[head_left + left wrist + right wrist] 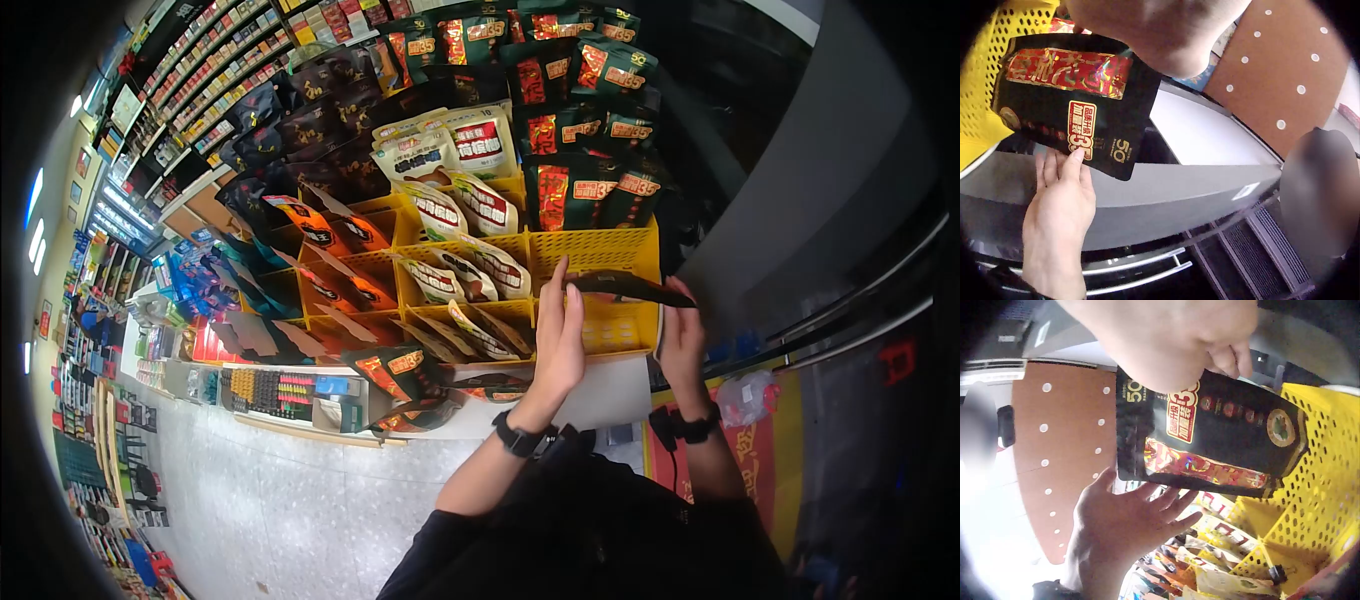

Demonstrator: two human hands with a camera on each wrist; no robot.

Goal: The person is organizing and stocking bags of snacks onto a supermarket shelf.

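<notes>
A dark green-black snack pouch [622, 286] with a red foil panel is held above the front right compartment of a yellow perforated rack [590, 243]. My right hand [683, 345] pinches one edge of it; in the left wrist view the right thumb lies across the printed front of the pouch [1066, 103], fingers behind. On the opposite edge, my left hand [562, 345] has its fingers extended alongside the pouch. From the right wrist view, that left hand [1129, 522] shows spread fingers at the edge of the pouch [1229, 434].
Cream pouches [465, 275] and orange pouches [335, 285] fill neighbouring compartments. More dark green pouches [570, 190] stand behind. Several loose pouches [400, 380] lie at the front on the left. A grey panel [790, 170] rises to the right.
</notes>
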